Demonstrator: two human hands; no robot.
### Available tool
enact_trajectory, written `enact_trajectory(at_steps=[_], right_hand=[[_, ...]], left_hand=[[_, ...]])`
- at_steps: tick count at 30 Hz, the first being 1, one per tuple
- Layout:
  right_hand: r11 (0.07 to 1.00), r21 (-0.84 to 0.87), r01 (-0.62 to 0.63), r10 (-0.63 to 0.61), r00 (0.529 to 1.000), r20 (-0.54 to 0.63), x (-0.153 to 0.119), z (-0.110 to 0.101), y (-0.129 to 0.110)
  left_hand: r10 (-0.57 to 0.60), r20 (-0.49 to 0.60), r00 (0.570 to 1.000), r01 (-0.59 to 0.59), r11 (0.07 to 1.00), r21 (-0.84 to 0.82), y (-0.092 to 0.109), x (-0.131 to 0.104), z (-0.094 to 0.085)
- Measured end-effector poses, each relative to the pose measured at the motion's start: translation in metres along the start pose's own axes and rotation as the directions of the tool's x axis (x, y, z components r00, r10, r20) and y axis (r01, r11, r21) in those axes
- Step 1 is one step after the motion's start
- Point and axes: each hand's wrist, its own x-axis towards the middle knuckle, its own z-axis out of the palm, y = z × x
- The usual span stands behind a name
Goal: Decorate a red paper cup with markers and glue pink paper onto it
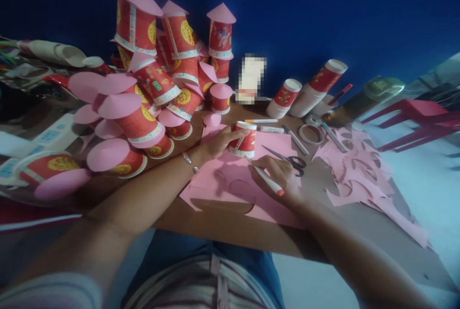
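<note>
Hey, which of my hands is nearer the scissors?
Right. Your right hand, gripping a marker, is close beside the scissors; your left hand, holding the red cup, is farther off, to their left.

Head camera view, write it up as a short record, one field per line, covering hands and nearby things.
Left hand: holds a red cup
Right hand: holds a white marker, tip near the cup's lower rim
Below hands: pink paper
Near right hand: scissors
Left side: cups with pink tops
Right side: paper scraps
</note>
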Motion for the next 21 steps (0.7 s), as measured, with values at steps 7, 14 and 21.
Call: enact_trajectory(at_steps=[7,14,21], right_hand=[[0.999,-0.035,-0.003,0.003,1.0,-0.003,0.0031,-0.0044,-0.0008],[1.0,-0.03,-0.006,0.006,1.0,-0.009,0.0003,-0.0028,0.0004],[0.999,0.013,0.035,-0.036,0.999,0.009,0.0021,-0.0053,-0.0004]], left_hand=[[-0.013,0.006,1.0,0.013,1.0,-0.018,-0.0006,0.0009,-0.001],[-0.003,0.002,1.0,0.003,0.999,-0.032,-0.002,0.0016,-0.0022],[-0.003,-0.002,1.0,0.003,1.0,-0.031,-0.007,0.0057,-0.0084]])
